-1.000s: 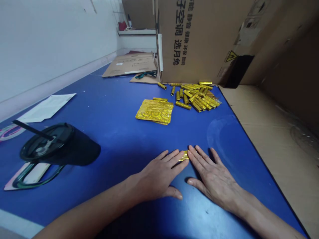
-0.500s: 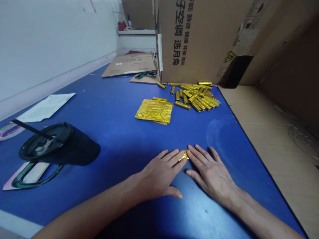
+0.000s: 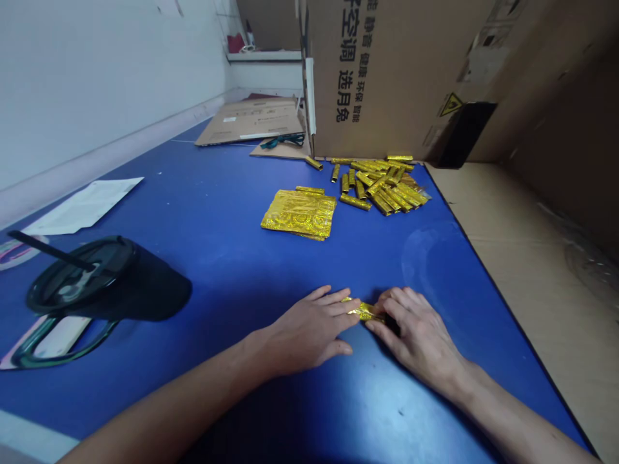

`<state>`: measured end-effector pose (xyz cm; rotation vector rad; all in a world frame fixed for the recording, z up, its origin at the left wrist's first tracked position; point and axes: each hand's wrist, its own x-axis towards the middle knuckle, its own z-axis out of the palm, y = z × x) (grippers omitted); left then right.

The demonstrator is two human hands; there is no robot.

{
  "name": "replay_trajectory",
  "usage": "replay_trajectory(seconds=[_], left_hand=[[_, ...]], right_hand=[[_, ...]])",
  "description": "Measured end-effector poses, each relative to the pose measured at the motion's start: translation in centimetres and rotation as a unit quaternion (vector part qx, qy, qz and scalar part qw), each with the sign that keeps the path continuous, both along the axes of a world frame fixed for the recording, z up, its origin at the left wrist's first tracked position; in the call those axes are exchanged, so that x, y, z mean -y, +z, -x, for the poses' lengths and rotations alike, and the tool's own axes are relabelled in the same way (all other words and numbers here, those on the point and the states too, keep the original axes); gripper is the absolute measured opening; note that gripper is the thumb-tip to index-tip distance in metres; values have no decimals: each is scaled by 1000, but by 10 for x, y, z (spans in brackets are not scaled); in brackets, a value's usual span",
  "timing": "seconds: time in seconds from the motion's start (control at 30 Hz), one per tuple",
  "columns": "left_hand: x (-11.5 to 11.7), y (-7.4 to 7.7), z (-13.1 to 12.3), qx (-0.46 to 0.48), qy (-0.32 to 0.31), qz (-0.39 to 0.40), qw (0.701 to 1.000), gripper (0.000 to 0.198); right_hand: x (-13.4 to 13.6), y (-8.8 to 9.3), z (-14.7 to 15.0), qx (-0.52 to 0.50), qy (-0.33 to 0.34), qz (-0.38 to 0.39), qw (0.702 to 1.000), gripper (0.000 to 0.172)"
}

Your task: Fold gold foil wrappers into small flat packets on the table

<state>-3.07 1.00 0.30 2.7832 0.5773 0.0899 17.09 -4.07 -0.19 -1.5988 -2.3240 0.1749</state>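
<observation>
A narrow gold foil strip (image 3: 363,311) lies on the blue table (image 3: 227,258) between my two hands. My left hand (image 3: 312,328) is flat with its fingers spread, the fingertips resting on the strip's left part. At the strip's right end my right hand (image 3: 416,338) has its fingers curled and pinches the foil between thumb and fingers. Farther off lies a flat stack of gold foil sheets (image 3: 300,214). To the right of that stack is a heap of rolled gold tubes (image 3: 387,187).
A black tumbler (image 3: 149,283) with a straw and handle stands at the left, near a white paper (image 3: 82,207). A large cardboard box (image 3: 396,77) rises behind the tubes. Flat cardboard (image 3: 251,120) lies at the back left.
My right hand's outstretched fingers have curled and closed on the strip's right end. More of the foil strip shows between my hands. My left hand has shifted slightly and stays flat.
</observation>
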Motion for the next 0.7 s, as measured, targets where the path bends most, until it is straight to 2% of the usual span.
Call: replay_trajectory(seconds=[0.7], left_hand=[[-1, -1, -1, -28, -1, 5, 1000, 43]], right_hand=[[-3, 1, 7, 63, -20, -22, 998, 18]])
